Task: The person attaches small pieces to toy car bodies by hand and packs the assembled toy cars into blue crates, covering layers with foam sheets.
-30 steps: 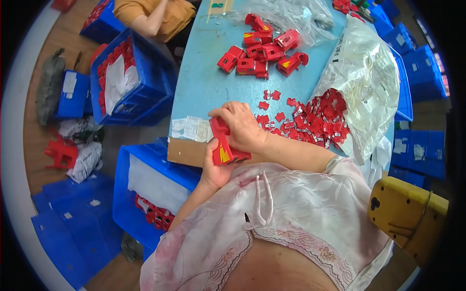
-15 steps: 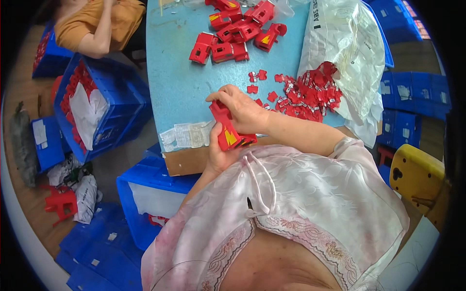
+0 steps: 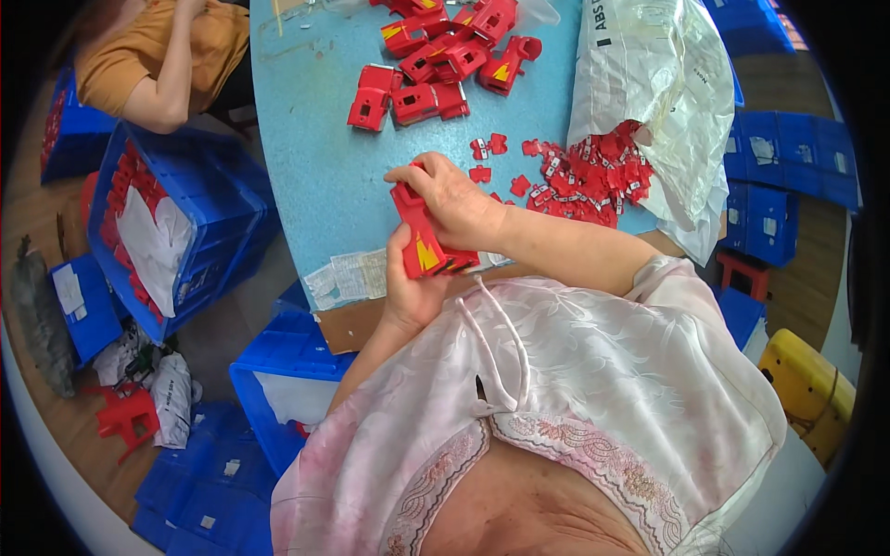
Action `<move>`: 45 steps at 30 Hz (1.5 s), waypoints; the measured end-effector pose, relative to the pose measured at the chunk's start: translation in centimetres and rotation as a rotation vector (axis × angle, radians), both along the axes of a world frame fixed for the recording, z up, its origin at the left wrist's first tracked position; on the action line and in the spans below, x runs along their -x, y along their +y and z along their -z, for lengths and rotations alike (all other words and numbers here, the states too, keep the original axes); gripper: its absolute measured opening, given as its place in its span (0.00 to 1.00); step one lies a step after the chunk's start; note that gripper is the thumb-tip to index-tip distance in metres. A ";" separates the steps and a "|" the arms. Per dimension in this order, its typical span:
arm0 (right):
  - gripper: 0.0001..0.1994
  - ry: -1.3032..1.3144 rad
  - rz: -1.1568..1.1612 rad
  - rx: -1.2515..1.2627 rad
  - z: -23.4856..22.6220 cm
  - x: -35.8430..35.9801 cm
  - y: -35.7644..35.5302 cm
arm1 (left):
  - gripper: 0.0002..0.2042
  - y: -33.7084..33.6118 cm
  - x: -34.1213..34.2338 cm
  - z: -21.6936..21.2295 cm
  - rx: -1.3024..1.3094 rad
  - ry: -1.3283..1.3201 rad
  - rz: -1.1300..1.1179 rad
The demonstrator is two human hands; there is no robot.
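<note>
Both my hands hold one red plastic toy vehicle shell (image 3: pixel 422 232) with a yellow lightning mark, just over the table's near edge. My left hand (image 3: pixel 408 283) grips its lower end, thumb along the side. Across its upper end lies my right hand (image 3: pixel 450 199), fingers bent over the top; what the fingertips press on is hidden. Beyond them on the blue table (image 3: pixel 315 139) is a group of similar red shells (image 3: pixel 445 56). To the right lies a heap of small red plastic pieces (image 3: pixel 598 181), with several loose ones (image 3: pixel 479 174) nearer my hands.
A white plastic sack (image 3: pixel 649 83) lies open behind the heap. Paper strips (image 3: pixel 348 278) are stuck along the table's near edge. Blue crates stand around, one (image 3: pixel 222 204) at left holding red parts. Another person (image 3: pixel 158 74) sits at far left. A yellow chair (image 3: pixel 807 389) is at right.
The red shell has turned slightly in my hands and shows more of its side. My right hand has shifted a little left. The whole view has tilted somewhat.
</note>
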State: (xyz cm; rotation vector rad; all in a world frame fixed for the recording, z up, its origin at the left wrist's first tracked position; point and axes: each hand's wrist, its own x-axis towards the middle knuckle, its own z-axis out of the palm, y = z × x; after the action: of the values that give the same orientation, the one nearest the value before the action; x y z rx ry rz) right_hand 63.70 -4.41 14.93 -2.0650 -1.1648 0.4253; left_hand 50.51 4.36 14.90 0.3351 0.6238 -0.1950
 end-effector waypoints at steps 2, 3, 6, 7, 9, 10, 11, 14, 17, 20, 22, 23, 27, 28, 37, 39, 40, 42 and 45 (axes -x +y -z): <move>0.39 -0.055 0.018 -0.098 0.4 -1.1 1.2 | 0.29 1.4 -1.5 -0.5 -0.075 0.027 -0.028; 0.40 -0.112 0.029 -0.195 0.5 -2.0 1.5 | 0.28 2.5 -2.4 -0.5 -0.243 -0.025 0.001; 0.42 -0.278 0.166 -0.399 -1.0 -5.3 2.3 | 0.24 7.2 -5.2 0.9 -0.642 -0.194 0.046; 0.43 -0.286 0.271 -0.403 -0.6 -6.2 1.6 | 0.23 9.2 -6.8 0.1 -0.773 -0.209 0.005; 0.43 -0.223 0.516 -0.416 1.4 -9.0 -1.4 | 0.25 14.7 -10.3 0.3 -1.174 -0.201 0.043; 0.43 -0.143 0.647 -0.430 3.5 -10.7 -2.8 | 0.27 17.4 -11.8 1.1 -1.447 -0.161 0.120; 0.44 0.023 0.794 -0.393 5.5 -12.6 -4.3 | 0.27 18.5 -13.2 1.8 -1.454 -0.153 0.103; 0.46 0.192 0.986 -0.288 11.8 -16.2 -8.2 | 0.33 20.5 -18.0 3.7 -2.203 0.407 0.329; 0.47 0.239 0.974 -0.339 13.6 -17.4 -6.4 | 0.38 20.8 -22.7 6.3 -2.240 0.471 0.615; 0.49 0.270 0.923 -0.461 13.3 -17.2 -3.0 | 0.40 19.6 -26.8 7.4 -2.224 0.402 0.641; 0.50 0.321 0.993 -0.517 13.6 -17.2 -1.3 | 0.42 18.8 -29.0 7.2 -2.337 0.320 0.638; 0.51 0.399 0.959 -0.515 11.5 -16.6 0.0 | 0.43 19.0 -29.5 7.0 -2.264 0.335 0.665; 0.49 0.332 0.811 -0.462 12.3 -16.6 1.4 | 0.38 21.3 -29.6 8.8 -2.198 0.000 0.319; 0.47 0.308 0.810 -0.429 12.9 -16.7 1.2 | 0.36 21.6 -29.0 9.5 -2.304 -0.017 0.233; 0.31 0.222 0.845 -0.291 7.3 -8.8 -3.4 | 0.34 16.8 -13.2 12.1 -1.956 0.189 0.027; 0.25 0.303 0.489 -0.469 2.8 -5.8 -2.3 | 0.37 14.4 -13.0 13.3 -1.305 0.023 -0.026; 0.22 0.327 0.399 -0.570 -0.3 -4.5 -1.2 | 0.37 13.8 -13.2 13.8 -1.305 0.017 -0.034; 0.21 0.122 0.135 -0.769 -5.8 -2.7 0.3 | 0.44 13.5 -13.6 13.8 -1.013 -0.177 -0.212; 0.16 -0.012 -0.263 -1.058 -14.2 -0.4 0.3 | 0.44 11.9 -11.2 10.2 -1.067 -0.075 -0.132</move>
State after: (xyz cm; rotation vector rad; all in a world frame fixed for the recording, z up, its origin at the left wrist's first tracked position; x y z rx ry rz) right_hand 64.07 -4.09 29.14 -1.0051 -1.2791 -0.1032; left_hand 61.76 16.23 4.67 1.3171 0.6313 0.3024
